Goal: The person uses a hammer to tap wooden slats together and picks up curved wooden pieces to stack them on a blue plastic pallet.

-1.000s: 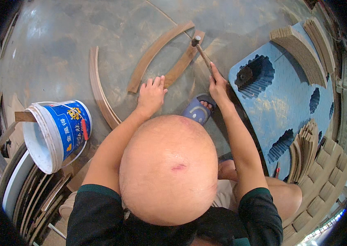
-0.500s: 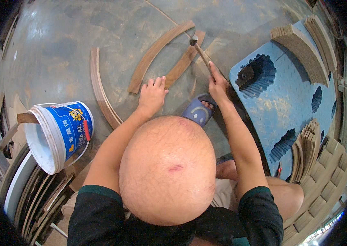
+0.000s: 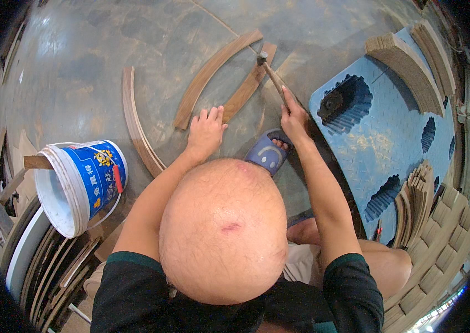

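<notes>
My right hand (image 3: 294, 117) is wrapped round the wooden handle of a hammer (image 3: 271, 73). The hammer's dark head rests on, or just above, the upper part of a brown curved wooden strip (image 3: 249, 85). At that strip's lower end lies my left hand (image 3: 206, 132), palm down with fingers stretched out, the fingertips at or on the wood; the contact is partly hidden. Left of it, a longer curved wooden strip (image 3: 204, 75) lies on the floor, its lower end close to my fingers. Farther left is a stack of thin curved strips (image 3: 136, 127).
A blue-and-white bucket (image 3: 99, 177) lies tipped at the left, above stacked curved boards (image 3: 51, 272). On the right, a blue plastic platform (image 3: 351, 147) with ragged holes bears curved wood stacks (image 3: 407, 69). A slippered foot (image 3: 268, 152) stands between my arms.
Both hands and the hammer stay almost in place. The view has shifted very slightly; the wooden strips lie as before.
</notes>
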`<act>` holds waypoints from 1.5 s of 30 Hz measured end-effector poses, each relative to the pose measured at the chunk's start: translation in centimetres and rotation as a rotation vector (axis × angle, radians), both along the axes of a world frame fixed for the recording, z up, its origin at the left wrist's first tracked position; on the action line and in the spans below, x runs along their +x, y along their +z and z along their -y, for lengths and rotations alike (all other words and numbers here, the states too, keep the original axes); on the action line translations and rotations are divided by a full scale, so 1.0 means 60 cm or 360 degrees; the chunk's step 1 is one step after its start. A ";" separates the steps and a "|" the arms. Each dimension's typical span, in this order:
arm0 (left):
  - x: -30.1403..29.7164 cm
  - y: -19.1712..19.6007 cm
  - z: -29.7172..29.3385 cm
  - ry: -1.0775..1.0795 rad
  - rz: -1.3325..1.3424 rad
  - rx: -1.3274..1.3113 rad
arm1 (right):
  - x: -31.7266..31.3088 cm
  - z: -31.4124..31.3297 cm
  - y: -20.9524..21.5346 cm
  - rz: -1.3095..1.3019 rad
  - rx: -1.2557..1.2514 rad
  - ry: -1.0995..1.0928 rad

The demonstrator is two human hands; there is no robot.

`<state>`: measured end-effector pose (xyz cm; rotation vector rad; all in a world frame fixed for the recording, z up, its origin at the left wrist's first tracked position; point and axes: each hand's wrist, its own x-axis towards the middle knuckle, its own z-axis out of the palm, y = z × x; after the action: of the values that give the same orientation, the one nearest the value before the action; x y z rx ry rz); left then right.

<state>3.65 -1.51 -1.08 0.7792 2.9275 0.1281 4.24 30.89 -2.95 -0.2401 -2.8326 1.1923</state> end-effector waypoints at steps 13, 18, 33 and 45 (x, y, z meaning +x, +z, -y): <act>0.001 -0.002 0.003 -0.0022 -0.0015 -0.0025 | 0.007 0.002 0.001 -0.0067 -0.0005 0.0019; 0.001 -0.001 0.001 -0.0027 -0.0006 -0.0029 | 0.003 -0.002 -0.001 -0.0069 -0.0027 0.0035; -0.002 -0.004 0.001 -0.0019 0.0010 -0.0024 | -0.005 -0.002 -0.008 -0.0274 -0.0123 -0.0006; -0.001 -0.001 0.001 -0.0022 0.0045 -0.0079 | -0.005 -0.003 0.002 -0.0033 -0.0081 0.0004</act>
<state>3.59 -1.59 -1.14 0.7833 2.8867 0.0643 3.91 31.05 -2.82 -0.2252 -2.7885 1.2612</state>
